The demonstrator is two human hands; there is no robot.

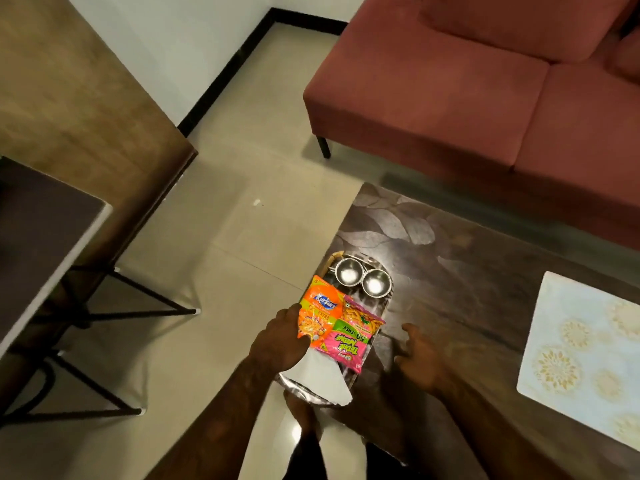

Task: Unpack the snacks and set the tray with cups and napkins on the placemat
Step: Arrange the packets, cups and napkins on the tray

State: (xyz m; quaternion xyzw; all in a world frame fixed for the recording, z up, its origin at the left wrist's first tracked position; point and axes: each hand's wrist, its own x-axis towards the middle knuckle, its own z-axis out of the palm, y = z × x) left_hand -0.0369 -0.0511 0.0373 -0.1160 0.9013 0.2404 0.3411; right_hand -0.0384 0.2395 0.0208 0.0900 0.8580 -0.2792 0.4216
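White napkins [323, 379] lie at the near end of the tray [298, 389], partly under my left hand [280, 344], which pinches the left edge of the orange snack packet [320, 313]. My right hand [419, 355] hovers spread and empty over the dark table [467, 271], just right of the tray. The pink packet [351, 341] overlaps the orange one. Two steel cups [347, 270] stand beyond them. The placemat [581, 348] lies well to the right, with a red sofa [450, 81] behind.

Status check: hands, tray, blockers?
Left hand grips orange Kurkure packet on tray. Right hand open beside tray. Tray off placemat; pink packet, cups, napkins aboard. Bare tabletop between them.
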